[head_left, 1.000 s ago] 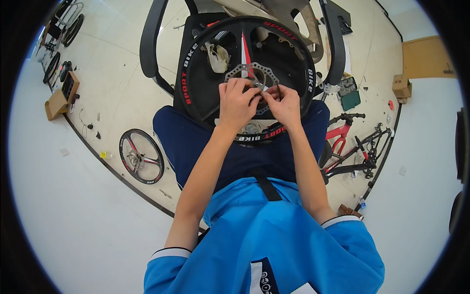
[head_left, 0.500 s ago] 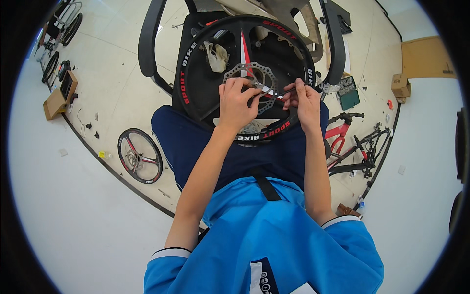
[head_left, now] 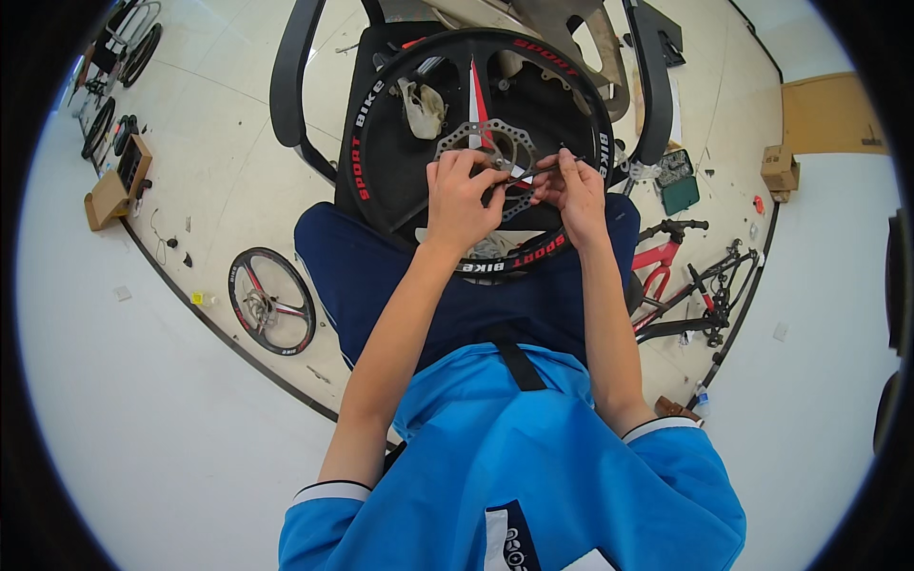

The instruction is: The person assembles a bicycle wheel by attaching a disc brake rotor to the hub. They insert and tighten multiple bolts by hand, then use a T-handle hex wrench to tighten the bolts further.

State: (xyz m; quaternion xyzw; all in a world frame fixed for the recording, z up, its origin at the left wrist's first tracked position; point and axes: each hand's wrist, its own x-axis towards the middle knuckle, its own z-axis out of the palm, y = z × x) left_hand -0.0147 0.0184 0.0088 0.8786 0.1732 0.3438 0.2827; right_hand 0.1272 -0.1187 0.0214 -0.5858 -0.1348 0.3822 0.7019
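A black bicycle wheel [head_left: 602, 114] with red and white lettering lies across my lap and the chair seat. Its silver disc brake rotor [head_left: 457, 133], drilled with holes, sits at the hub. My left hand [head_left: 464, 190] is over the rotor's left part, thumb and fingers pinched near the hub; whatever is between them is hidden. To its right, my right hand [head_left: 576, 195] grips a thin dark hex key [head_left: 533, 174] between thumb and fingers. The key's left end reaches to my left fingertips, above the rotor. A crumpled pale plastic bag [head_left: 423, 109] lies between the spokes.
Black chair armrests [head_left: 292, 86] flank the wheel. A second wheel [head_left: 271, 303] lies on the floor at left. At right are a red and black bike frame [head_left: 657, 276] and a green tool case [head_left: 680, 193]. An open cardboard box [head_left: 109, 198] stands far left.
My right hand has moved left, closer to my left hand, and its fingers have shifted along the hex key. My left hand stays nearly in place.
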